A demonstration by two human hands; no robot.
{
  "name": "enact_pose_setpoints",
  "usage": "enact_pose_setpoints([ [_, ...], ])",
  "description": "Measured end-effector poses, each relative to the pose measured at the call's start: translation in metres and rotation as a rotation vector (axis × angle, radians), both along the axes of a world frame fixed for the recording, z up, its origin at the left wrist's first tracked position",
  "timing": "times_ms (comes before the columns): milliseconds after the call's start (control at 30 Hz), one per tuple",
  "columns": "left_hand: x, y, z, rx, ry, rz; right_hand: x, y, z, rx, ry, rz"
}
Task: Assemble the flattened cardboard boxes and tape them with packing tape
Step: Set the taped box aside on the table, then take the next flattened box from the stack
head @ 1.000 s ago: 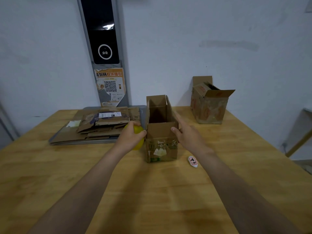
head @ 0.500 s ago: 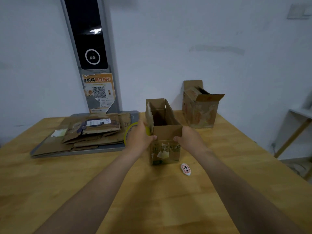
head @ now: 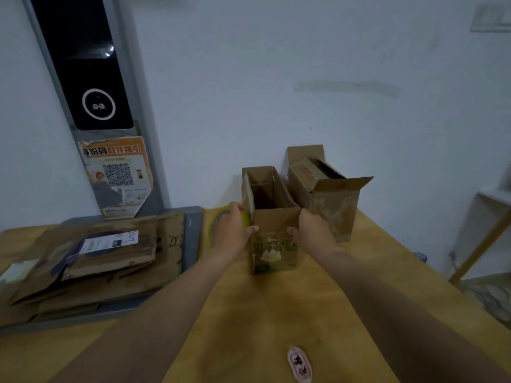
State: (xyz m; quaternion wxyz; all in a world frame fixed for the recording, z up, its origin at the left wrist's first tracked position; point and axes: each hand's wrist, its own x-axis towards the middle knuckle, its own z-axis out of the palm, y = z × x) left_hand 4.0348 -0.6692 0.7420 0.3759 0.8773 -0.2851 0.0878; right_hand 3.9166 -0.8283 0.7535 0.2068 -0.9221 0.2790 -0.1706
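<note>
Toward the wall on the wooden table (head: pixel 276 313), slid back beside the other assembled box (head: pixel 329 205): open-topped cardboard box (head: pixel 273 250). Gripped at its front corners by right hand (head: pixel 312 230) and left hand (head: pixel 229 233), the latter also curled over yellow tape roll (head: pixel 218 219). Probably being parked as finished, with flattened stack (head: pixel 96 258) next.

On the table (head: pixel 276 313) the upright box (head: pixel 273 244) stands mid-way, a second box (head: pixel 329 208) just behind it to the right, the tape roll (head: pixel 218 219) beside its left, flattened cardboard (head: pixel 110 258) stacked on a tray (head: pixel 193 236) further left, an oval tag (head: pixel 299 364) in front.
</note>
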Motion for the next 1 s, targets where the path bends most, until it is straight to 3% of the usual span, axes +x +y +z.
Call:
enact_pose_setpoints([
  [267,0.062,-0.057,-0.002,-0.001,-0.014,-0.059,0.071,-0.055,-0.004,-0.032,-0.024,-0.06],
  [533,0.048,-0.042,0.006,-0.014,0.067,-0.024,0.054,-0.048,-0.001,0.051,0.04,-0.023],
  [667,0.028,-0.003,0.022,-0.05,0.131,-0.032,0.025,-0.026,0.011,0.086,0.163,0.022],
  [833,0.001,0.065,0.042,0.239,-0.058,-0.052,-0.011,0.025,0.029,-0.027,0.341,0.112],
  [1000,-0.013,0.153,0.049,0.598,-0.338,-0.017,-0.018,0.088,0.047,-0.201,0.285,0.236],
])
